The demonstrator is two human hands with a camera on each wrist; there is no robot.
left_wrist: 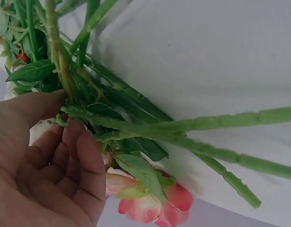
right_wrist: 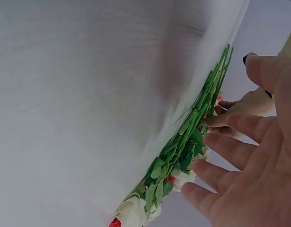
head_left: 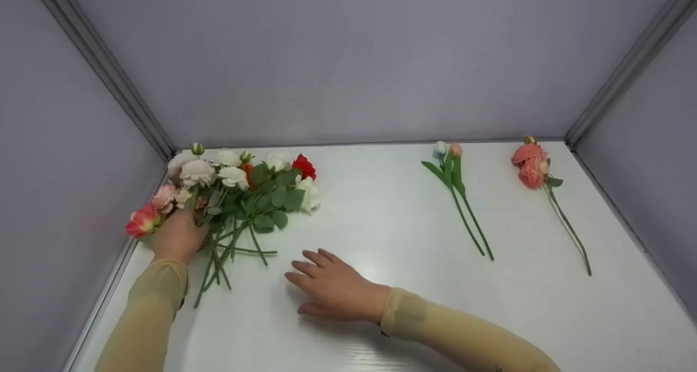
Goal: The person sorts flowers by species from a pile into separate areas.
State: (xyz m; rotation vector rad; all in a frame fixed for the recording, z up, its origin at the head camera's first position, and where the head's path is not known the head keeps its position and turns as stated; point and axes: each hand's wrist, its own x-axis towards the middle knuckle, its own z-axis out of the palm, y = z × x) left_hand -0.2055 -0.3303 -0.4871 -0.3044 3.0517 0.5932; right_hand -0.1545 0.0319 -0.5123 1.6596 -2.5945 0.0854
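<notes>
A pile of artificial flowers (head_left: 264, 197), with white, pink and red blooms, lies at the table's left back, its stems crossing toward the front. My left hand (head_left: 179, 233) reaches into the pile's left side. Up close in the left wrist view, the thumb and fingertips of that hand (left_wrist: 55, 156) pinch a green stem (left_wrist: 83, 113) among the crossing stems. A pink-and-coral flower (left_wrist: 157, 203) is just beyond the fingers. My right hand (head_left: 337, 287) is held over the table with fingers spread and nothing in it, to the right of the stem ends.
Two tulips (head_left: 451, 165), one pale blue and one peach, lie on the white table (head_left: 375, 225) right of centre. Farther right is a coral flower stem (head_left: 531, 165) with a bud. Grey panels (head_left: 359, 61) wall the back and sides.
</notes>
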